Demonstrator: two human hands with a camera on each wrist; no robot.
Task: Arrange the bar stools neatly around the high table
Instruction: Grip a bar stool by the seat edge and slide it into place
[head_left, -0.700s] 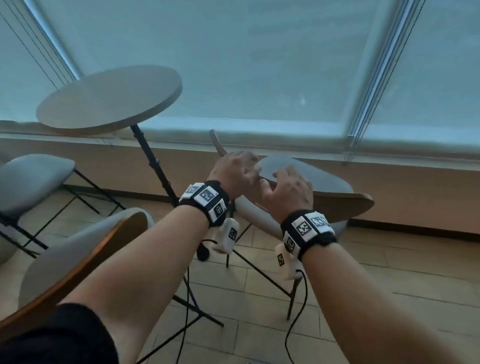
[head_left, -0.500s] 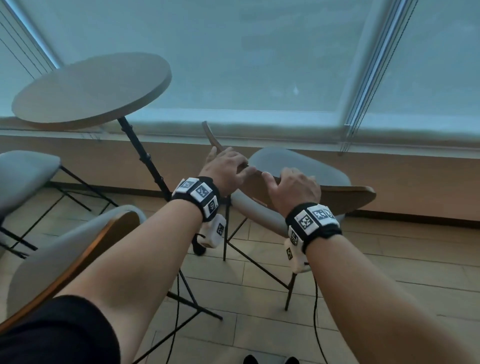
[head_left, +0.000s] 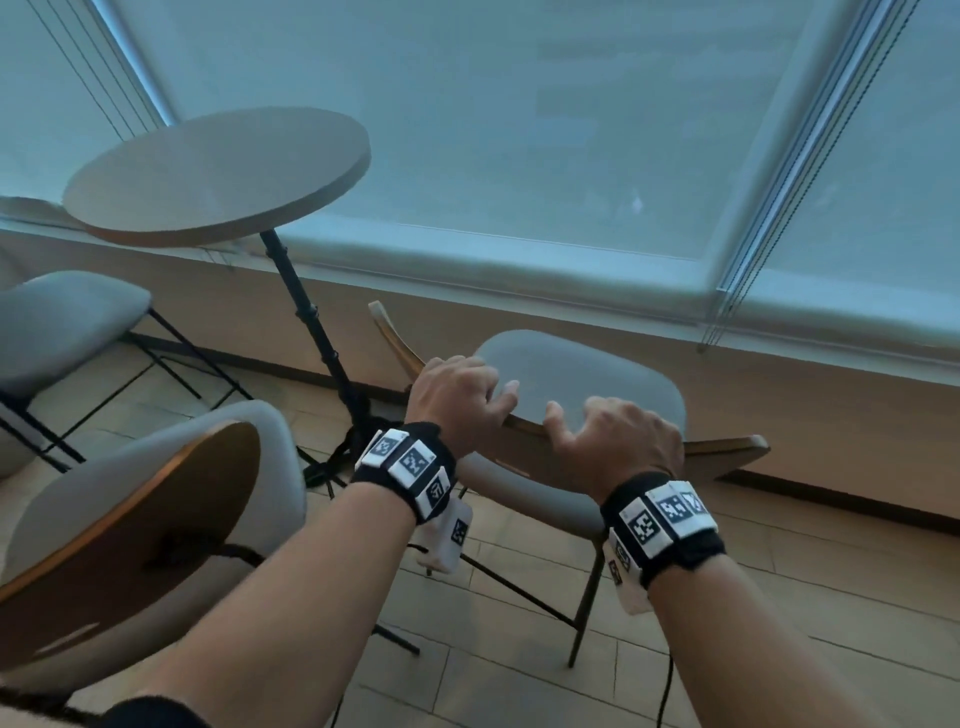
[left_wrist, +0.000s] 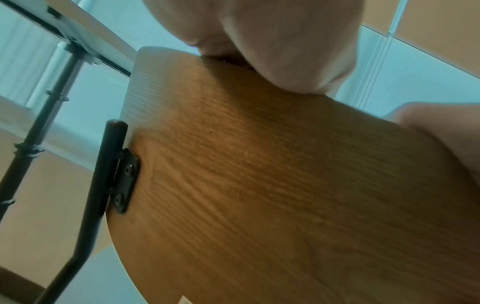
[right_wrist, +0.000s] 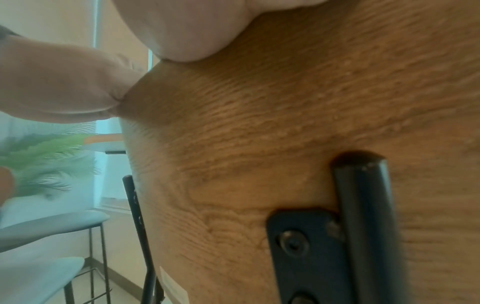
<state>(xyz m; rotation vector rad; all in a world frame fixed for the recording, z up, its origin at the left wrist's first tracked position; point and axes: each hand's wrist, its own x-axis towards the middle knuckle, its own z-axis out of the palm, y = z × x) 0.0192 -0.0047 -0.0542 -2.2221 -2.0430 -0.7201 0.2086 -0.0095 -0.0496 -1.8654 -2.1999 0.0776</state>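
A bar stool with a grey padded seat (head_left: 576, 379) and a curved wooden backrest (head_left: 727, 452) stands on thin black legs in front of me, right of the round high table (head_left: 218, 171). My left hand (head_left: 457, 395) grips the top edge of the backrest, fingers curled over onto the seat side. Beside it my right hand (head_left: 613, 441) grips the same edge. Both wrist views show the wood grain of the backrest (left_wrist: 259, 185) (right_wrist: 285, 123) from behind, with black brackets and my fingers wrapped over its top.
A second stool (head_left: 145, 525) with a wooden back sits at my lower left, close to the table's black tripod base (head_left: 332, 467). A third grey stool (head_left: 57, 322) stands at the far left. A low wall and blinds (head_left: 519, 130) run behind. Wood-look floor (head_left: 779, 623) lies to the right.
The table and the stools now sit further right and lower in the head view. Both hands keep their grip on the backrest, and the left stool's wooden back looms closer.
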